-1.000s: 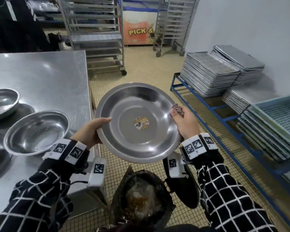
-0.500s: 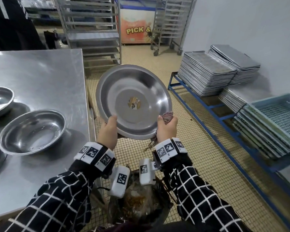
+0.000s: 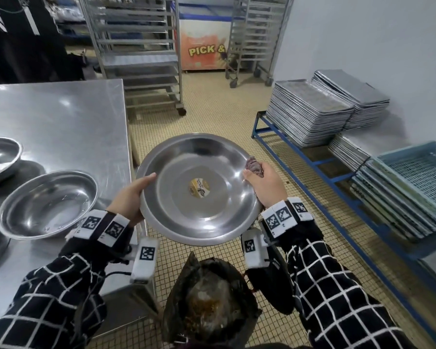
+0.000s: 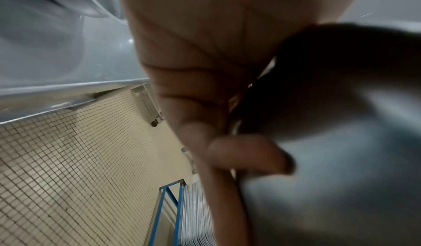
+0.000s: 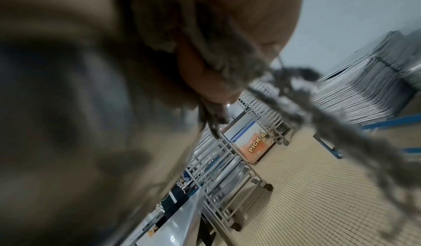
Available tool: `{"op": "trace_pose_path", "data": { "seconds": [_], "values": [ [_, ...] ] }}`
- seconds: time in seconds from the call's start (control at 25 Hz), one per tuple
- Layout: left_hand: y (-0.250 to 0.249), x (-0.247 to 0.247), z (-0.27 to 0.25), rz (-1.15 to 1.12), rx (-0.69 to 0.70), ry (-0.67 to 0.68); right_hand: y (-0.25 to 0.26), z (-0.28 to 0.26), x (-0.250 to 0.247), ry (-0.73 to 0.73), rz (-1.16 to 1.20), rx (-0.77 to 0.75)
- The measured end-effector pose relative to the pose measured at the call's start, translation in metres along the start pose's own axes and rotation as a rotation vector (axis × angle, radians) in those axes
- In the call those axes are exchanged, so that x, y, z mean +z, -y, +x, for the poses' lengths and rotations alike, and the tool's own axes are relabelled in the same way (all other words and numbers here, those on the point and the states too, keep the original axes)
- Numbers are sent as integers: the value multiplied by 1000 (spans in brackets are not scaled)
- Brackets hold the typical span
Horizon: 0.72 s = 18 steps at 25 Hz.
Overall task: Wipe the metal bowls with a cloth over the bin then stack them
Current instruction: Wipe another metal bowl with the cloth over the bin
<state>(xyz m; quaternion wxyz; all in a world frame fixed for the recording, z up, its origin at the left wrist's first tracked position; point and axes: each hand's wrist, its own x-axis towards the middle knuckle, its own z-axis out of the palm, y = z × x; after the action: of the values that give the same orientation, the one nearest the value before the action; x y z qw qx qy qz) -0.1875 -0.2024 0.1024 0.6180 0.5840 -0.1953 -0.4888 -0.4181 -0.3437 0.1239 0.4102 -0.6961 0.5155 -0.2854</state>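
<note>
A wide metal bowl [image 3: 199,207] with a yellow sticker [image 3: 198,188] in its middle hangs over the black-lined bin [image 3: 209,306]. My left hand [image 3: 132,196] grips its left rim, thumb on top. My right hand [image 3: 263,187] grips the right rim with a frayed grey cloth [image 3: 253,165] bunched against it. In the left wrist view the fingers [image 4: 246,156] curl under the bowl's underside [image 4: 341,141]. In the right wrist view the cloth [image 5: 227,64] trails threads beside the bowl [image 5: 68,105]. A smaller bowl [image 3: 48,204] sits on the steel table [image 3: 61,122], another bowl [image 3: 0,157] behind it.
The table edge runs just left of the bin. Stacked metal trays [image 3: 310,109] sit on a blue rack [image 3: 312,162] at the right, with light blue crates [image 3: 418,172] nearer. Wheeled tray racks [image 3: 141,54] stand at the back on the tiled floor.
The bowl was tipped up and away half a second ago. It has come back down toward level over the bin, with both hands still on its rim.
</note>
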Motion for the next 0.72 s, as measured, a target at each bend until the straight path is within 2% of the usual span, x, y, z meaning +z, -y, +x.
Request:
{"op": "trace_pose_path", "data": {
  "seconds": [0.24, 0.36, 0.48, 0.56, 0.64, 0.72],
  "values": [
    [9, 35, 3, -41, 137, -204, 4, -10, 19, -270, 366, 139],
    [16, 64, -6, -55, 146, -195, 8, -18, 39, -357, 547, 214],
    [14, 69, -5, 102, 179, -112, 9, -19, 38, -350, 539, 245],
    [3, 57, 2, 210, 210, 30, 8, -12, 19, -303, 439, 233],
    [-11, 36, 11, 108, 157, 167, 7, -3, -4, -210, 284, 168],
    [-22, 20, 16, -7, 86, 226, 8, 4, -19, -78, 138, 77]
  ]
}}
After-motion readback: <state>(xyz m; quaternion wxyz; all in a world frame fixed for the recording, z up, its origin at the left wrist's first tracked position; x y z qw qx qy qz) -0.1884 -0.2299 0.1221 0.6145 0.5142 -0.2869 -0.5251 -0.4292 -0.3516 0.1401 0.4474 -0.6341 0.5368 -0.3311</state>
